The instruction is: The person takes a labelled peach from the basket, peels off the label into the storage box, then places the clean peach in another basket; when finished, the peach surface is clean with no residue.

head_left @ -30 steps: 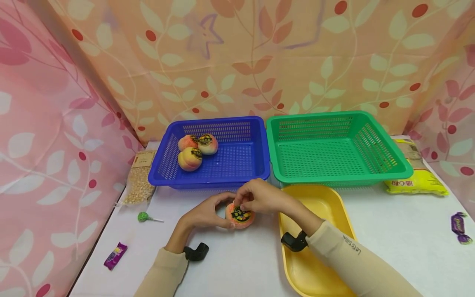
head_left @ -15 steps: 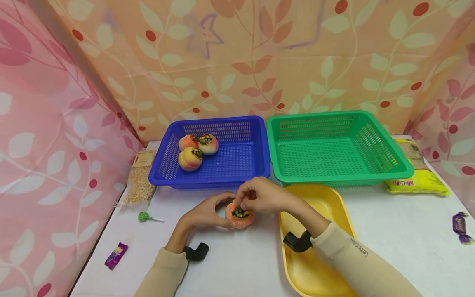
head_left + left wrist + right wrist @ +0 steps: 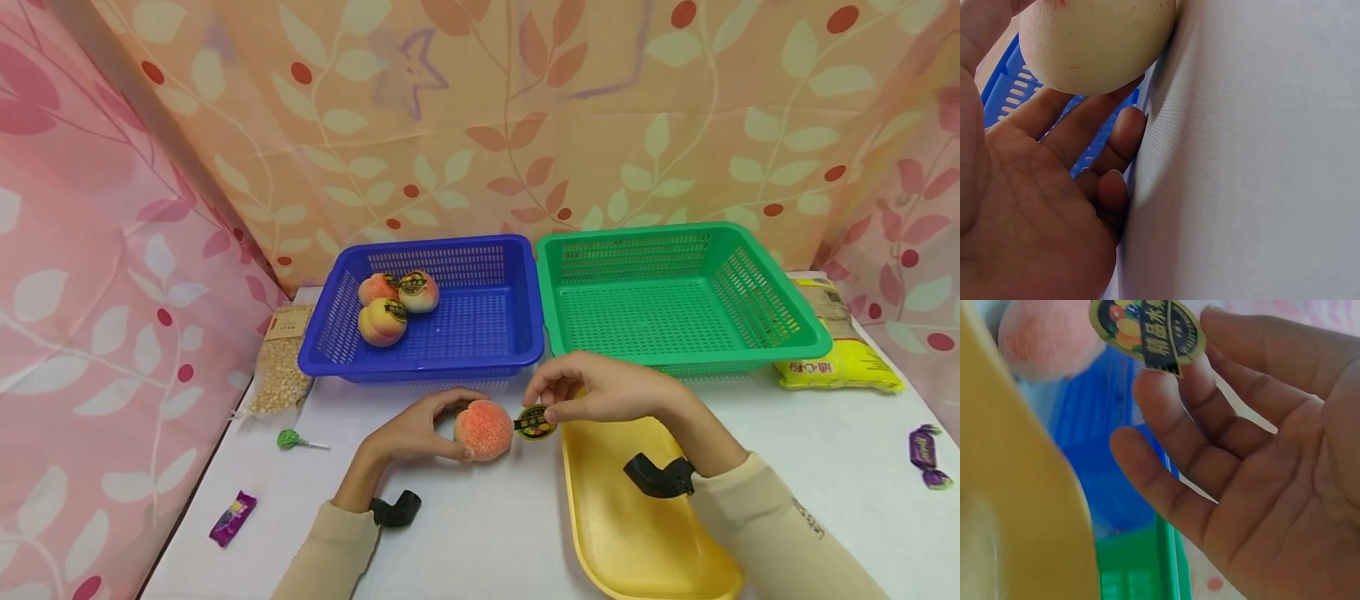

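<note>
A pinkish-orange peach rests on the white table, its top bare of any label. My left hand grips it from the left, thumb in front and fingers behind; the left wrist view shows the pale underside of the peach between them. Just right of the peach, my right hand pinches a black and gold oval sticker between thumb and fingertips. In the right wrist view the sticker shows printed fruit and lettering, apart from the peach behind it.
A blue basket at the back holds 3 labelled peaches. Beside it stands a green basket. A yellow tray lies below my right forearm. Bags, a green lollipop and wrapped sweets lie near the sides.
My right hand has peeled the sticker off the peach and moved right with it. My left hand keeps its hold on the peach in the same place.
</note>
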`<action>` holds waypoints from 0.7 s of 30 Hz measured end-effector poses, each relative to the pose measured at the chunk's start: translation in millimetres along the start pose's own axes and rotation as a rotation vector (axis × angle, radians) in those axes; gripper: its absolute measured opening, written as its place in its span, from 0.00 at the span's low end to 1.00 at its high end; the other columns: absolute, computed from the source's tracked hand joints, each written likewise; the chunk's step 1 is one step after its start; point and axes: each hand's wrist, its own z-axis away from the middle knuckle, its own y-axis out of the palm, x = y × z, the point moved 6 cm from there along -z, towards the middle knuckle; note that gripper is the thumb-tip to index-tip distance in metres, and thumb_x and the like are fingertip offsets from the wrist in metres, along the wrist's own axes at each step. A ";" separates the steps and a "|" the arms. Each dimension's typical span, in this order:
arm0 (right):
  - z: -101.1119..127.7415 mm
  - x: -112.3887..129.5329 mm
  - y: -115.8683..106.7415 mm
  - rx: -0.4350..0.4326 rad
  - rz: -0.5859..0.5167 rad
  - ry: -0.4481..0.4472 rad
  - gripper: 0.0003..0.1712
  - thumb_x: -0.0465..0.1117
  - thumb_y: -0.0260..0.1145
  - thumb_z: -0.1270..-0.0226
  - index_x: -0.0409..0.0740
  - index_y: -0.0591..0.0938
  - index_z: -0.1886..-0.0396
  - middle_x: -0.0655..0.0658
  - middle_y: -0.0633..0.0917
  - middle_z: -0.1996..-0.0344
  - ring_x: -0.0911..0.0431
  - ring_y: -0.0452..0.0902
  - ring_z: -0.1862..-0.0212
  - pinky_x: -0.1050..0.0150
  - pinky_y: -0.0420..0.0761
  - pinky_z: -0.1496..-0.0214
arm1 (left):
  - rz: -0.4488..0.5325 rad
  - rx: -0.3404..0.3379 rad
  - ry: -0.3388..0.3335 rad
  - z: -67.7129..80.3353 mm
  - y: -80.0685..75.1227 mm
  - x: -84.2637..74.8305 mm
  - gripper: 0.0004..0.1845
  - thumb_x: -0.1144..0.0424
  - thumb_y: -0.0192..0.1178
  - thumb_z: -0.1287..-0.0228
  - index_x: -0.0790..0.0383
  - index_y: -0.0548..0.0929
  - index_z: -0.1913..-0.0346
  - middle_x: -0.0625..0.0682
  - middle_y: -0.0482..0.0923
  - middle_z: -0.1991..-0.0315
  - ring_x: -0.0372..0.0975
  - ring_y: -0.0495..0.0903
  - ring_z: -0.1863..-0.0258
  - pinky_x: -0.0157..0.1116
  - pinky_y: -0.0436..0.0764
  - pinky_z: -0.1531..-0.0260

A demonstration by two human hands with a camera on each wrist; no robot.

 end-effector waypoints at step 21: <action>47.3 -58.4 -16.1 -0.007 -0.088 0.133 0.10 0.37 0.63 0.26 0.39 0.84 0.50 0.43 0.85 0.63 0.54 0.81 0.59 0.64 0.83 0.52 | -0.019 -0.001 -0.029 0.5 -0.7 0.5 0.40 0.55 0.79 0.51 0.41 0.75 0.32 0.40 0.78 0.36 0.38 0.74 0.35 0.46 0.68 0.29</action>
